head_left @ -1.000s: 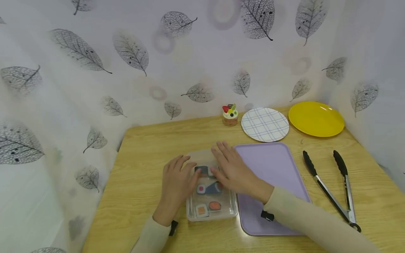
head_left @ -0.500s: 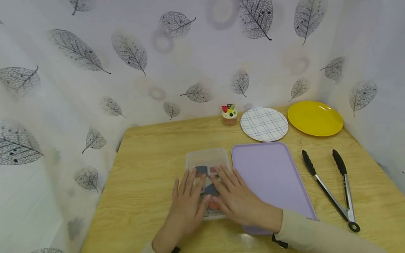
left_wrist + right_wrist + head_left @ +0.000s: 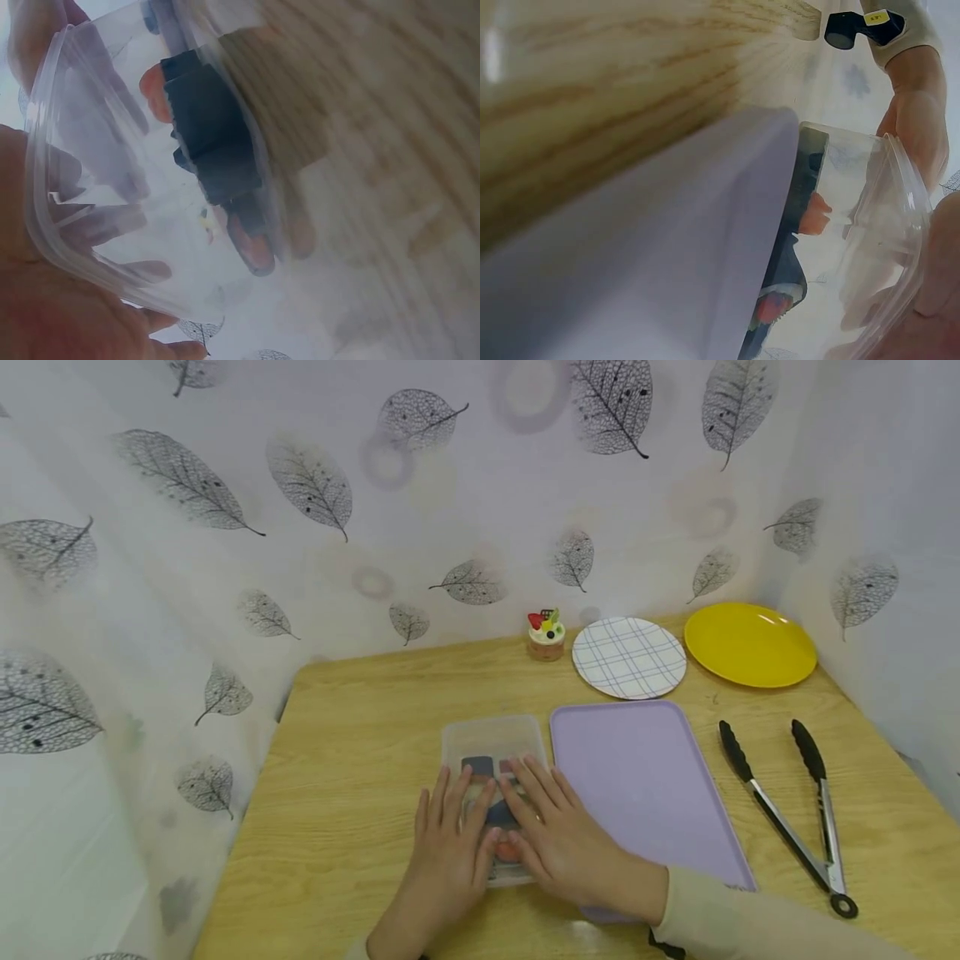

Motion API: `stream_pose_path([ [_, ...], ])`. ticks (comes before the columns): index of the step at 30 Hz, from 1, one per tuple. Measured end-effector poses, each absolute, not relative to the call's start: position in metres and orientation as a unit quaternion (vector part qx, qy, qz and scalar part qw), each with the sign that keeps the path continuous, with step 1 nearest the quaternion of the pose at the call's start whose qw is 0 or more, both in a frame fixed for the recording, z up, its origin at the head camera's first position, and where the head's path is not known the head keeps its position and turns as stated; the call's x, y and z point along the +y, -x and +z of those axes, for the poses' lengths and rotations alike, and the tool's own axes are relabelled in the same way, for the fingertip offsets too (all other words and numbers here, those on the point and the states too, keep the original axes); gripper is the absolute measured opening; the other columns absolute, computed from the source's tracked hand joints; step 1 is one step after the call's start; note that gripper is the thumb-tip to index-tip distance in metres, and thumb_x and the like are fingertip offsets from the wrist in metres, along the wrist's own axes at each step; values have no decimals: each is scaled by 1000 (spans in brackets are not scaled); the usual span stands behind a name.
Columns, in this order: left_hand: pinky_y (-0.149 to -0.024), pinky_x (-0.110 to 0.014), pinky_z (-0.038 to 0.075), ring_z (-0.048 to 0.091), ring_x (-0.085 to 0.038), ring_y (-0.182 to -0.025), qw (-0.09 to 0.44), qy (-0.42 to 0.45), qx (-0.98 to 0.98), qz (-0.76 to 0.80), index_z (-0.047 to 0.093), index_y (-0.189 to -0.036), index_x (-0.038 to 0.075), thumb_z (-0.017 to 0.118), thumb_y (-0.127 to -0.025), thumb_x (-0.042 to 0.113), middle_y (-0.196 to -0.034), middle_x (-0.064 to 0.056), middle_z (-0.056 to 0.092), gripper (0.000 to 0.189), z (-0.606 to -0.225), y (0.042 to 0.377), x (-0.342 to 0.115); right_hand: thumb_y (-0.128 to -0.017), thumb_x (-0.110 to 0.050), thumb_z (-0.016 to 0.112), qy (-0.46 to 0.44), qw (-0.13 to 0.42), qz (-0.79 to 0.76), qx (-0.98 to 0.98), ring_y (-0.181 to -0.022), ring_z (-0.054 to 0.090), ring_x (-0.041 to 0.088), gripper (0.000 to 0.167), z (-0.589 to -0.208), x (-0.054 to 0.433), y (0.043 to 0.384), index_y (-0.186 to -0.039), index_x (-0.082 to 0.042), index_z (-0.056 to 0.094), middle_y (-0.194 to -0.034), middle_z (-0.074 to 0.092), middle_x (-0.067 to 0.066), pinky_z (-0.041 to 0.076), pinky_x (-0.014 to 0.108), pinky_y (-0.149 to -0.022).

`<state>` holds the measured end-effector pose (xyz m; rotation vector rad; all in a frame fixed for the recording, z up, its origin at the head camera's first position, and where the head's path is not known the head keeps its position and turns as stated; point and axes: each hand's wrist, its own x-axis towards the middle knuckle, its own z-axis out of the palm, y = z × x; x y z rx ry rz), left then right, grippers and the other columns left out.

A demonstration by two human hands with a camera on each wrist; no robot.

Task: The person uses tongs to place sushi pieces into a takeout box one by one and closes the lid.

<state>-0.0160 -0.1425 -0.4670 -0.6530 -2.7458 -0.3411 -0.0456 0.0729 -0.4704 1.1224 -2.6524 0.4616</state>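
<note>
A clear plastic food container (image 3: 491, 737) with a lid on it stands in the middle of the table. Sushi-like pieces show inside it, among them a dark piece (image 3: 478, 767) and an orange-red piece (image 3: 507, 850). My left hand (image 3: 453, 852) rests on the lid's left half, fingers straight and pointing away. On the right half lies my right hand (image 3: 566, 839), fingers also extended, thumbs close together near the front. Through the container's wall (image 3: 172, 247), the left wrist view shows dark pieces low down and my palm along the rim. The right wrist view shows the container (image 3: 855, 169) from its other side.
A lilac tray (image 3: 637, 768) sits just right of the container, partly under my right forearm. Farther right lie spread tongs (image 3: 787, 835) with black grips. At the back are a small toy cake (image 3: 546, 637), a checked plate (image 3: 628, 657) and a yellow plate (image 3: 750, 645).
Both hands have come down and toward the near side from raised, bent-finger poses at the container's edges to lie flat on the lid. Over the last half second they hardly move.
</note>
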Motion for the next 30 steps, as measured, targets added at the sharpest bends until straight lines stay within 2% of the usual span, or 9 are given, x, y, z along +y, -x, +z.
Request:
stream_pose_path([
  [5,-111,-84,38,31,-58,-150,174,234,-948,-131,46,-159,12,49,-107,25,-163,-28,37,53,-471,16,-139,-111,-34,45,-380,116,154,-905,-158,26,47,59,-471,76,44,-160,0,40,-173,18,24,38,72,-121],
  [9,-111,-83,40,31,-57,-150,169,233,-949,-127,44,-160,14,50,-107,26,-163,-26,37,54,-471,16,-140,-111,-36,45,-378,112,156,-906,-160,24,45,61,-471,75,44,-161,-1,38,-174,17,23,37,72,-122],
  [16,-118,-80,34,20,-51,-158,81,202,-970,-106,34,-165,23,44,-112,35,-171,-19,26,56,-465,14,-145,-111,-40,48,-389,67,174,-902,-161,20,44,66,-468,77,46,-163,-3,33,-175,17,21,33,70,-125],
  [18,-119,-81,33,20,-50,-158,68,198,-972,-111,37,-164,23,43,-112,37,-171,-18,28,54,-461,14,-145,-110,-40,52,-397,53,186,-897,-161,20,43,67,-464,81,46,-163,-3,34,-175,19,20,32,70,-126],
  [21,-119,-80,33,28,-48,-156,69,197,-969,-131,51,-156,21,50,-110,40,-166,-16,38,49,-453,16,-147,-107,-39,59,-404,45,201,-891,-161,24,42,69,-454,92,47,-162,-4,37,-173,24,20,33,67,-127],
  [23,-120,-79,34,35,-46,-153,76,197,-966,-148,61,-146,21,57,-107,42,-162,-15,46,44,-445,18,-151,-107,-38,61,-398,43,208,-893,-161,26,40,68,-448,101,47,-162,-6,38,-173,27,19,25,59,-133],
  [25,-122,-76,33,39,-44,-152,86,194,-964,-158,67,-139,21,62,-104,42,-159,-13,51,41,-437,20,-158,-107,-39,61,-386,50,208,-897,-160,27,39,68,-441,112,49,-162,-7,38,-172,29,18,11,45,-139],
  [28,-126,-73,29,38,-43,-153,106,189,-964,-153,67,-139,22,66,-102,43,-160,-13,49,42,-421,22,-173,-107,-39,60,-363,63,200,-908,-161,26,38,69,-428,134,52,-165,-12,34,-174,27,13,-10,26,-136],
  [30,-127,-74,24,32,-45,-156,107,176,-968,-145,62,-144,20,65,-103,44,-164,-15,43,48,-409,22,-184,-107,-39,60,-352,87,187,-913,-160,27,39,68,-418,152,56,-164,-11,35,-173,28,14,-12,22,-134],
])
